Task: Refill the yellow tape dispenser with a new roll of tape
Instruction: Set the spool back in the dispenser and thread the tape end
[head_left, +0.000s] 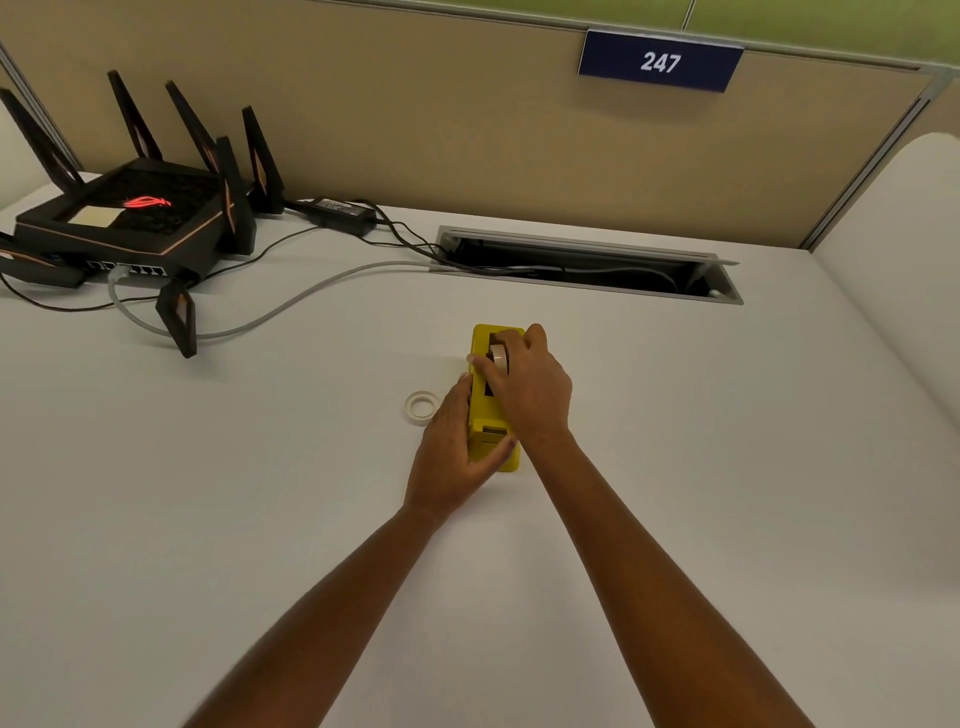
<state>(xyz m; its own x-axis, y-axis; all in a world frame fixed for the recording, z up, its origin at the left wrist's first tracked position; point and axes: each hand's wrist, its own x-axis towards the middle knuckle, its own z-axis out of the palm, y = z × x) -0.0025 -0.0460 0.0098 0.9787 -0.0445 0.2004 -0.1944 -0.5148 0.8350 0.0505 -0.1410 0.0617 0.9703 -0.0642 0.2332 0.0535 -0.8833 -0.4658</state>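
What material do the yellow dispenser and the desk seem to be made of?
The dispenser looks like moulded plastic: uniform bright yellow, smooth faces, rounded edges, slight sheen. The desk looks like matte white laminate, flat and even, without grain or glare; what lies under the surface cannot be seen.

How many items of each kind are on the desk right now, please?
Tape rolls: 2, one flat on the desk, one in the dispenser
Yellow dispenser: 1
Router: 1
Power adapter: 1
Total: 5
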